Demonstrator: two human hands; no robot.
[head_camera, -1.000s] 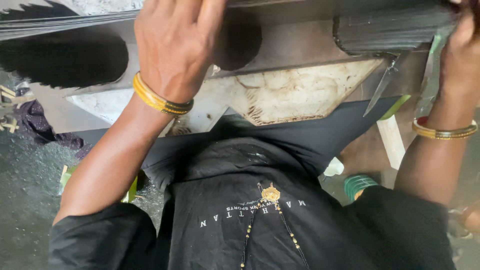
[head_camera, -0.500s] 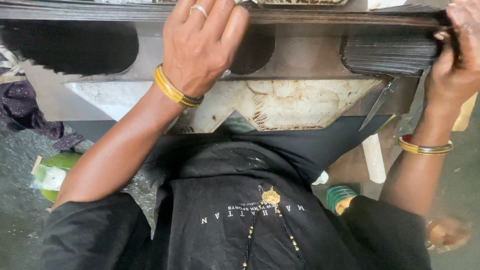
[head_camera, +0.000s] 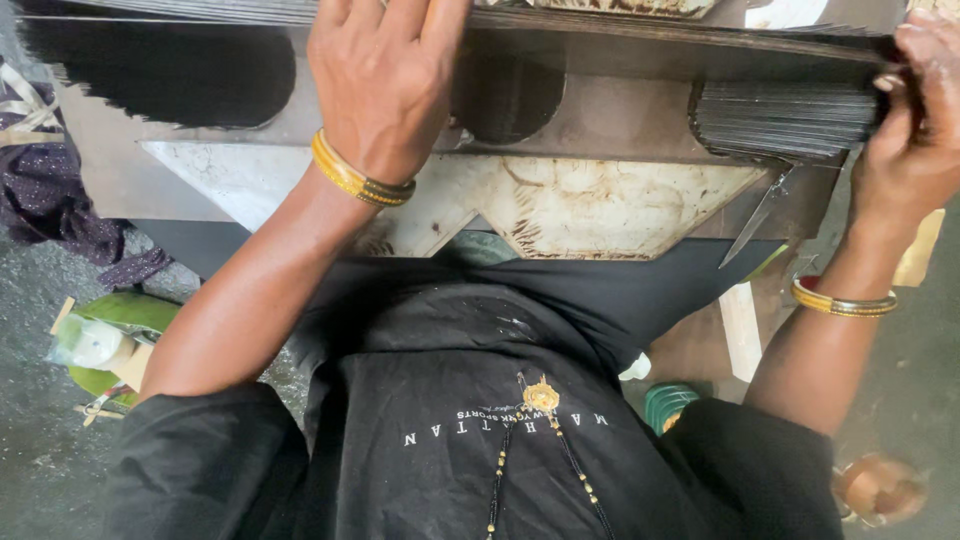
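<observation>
Item: stack of thin dark metal sheets (head_camera: 790, 118). Your left hand (head_camera: 385, 75) lay flat on top, open; right hand (head_camera: 915, 120) pinched stack's edge. Prob. heavy, stiff, sharp-edged; take by edges.

A: What sort of place is this?
B: A small workshop. A worn, stained metal bench (head_camera: 560, 200) fills the upper frame, stacked thin dark sheets (head_camera: 790, 118) sit upper right, over a gritty concrete floor (head_camera: 40, 460) lower left.
</observation>
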